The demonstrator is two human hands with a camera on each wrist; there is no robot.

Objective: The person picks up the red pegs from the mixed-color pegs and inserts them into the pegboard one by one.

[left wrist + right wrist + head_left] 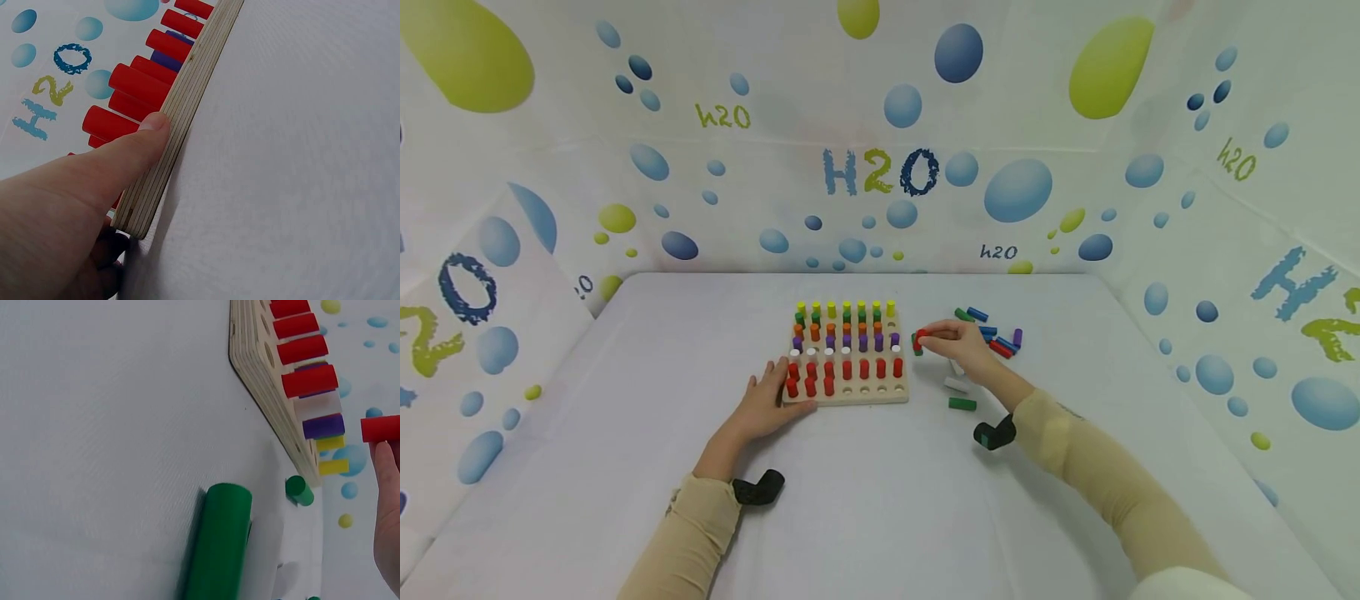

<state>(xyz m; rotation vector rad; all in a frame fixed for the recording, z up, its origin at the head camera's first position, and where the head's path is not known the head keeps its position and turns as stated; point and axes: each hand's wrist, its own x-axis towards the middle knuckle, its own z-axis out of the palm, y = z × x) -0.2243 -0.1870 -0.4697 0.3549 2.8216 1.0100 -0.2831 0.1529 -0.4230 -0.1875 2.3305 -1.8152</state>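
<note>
A wooden pegboard [880,400] carries rows of coloured cylinders: yellow at the back, then green, orange, purple, white and red. In its front row, red cylinders [810,387] fill the left holes, with bare holes to their right. My left hand [762,406] rests at the board's front left corner, its straight thumb [140,147] against the front edge and the other fingers by the left side. Right of the board, my right hand [961,346] pinches a red cylinder [380,429] between thumb and fingertips, raised off the table. A green cylinder [300,490] stands on the table nearby.
Loose cylinders lie right of the board: a green one [962,403] nearest me, a white one [956,384] behind it, and blue, red [1000,349] and purple [1017,337] ones farther right. A white cloth [880,500] covers the table.
</note>
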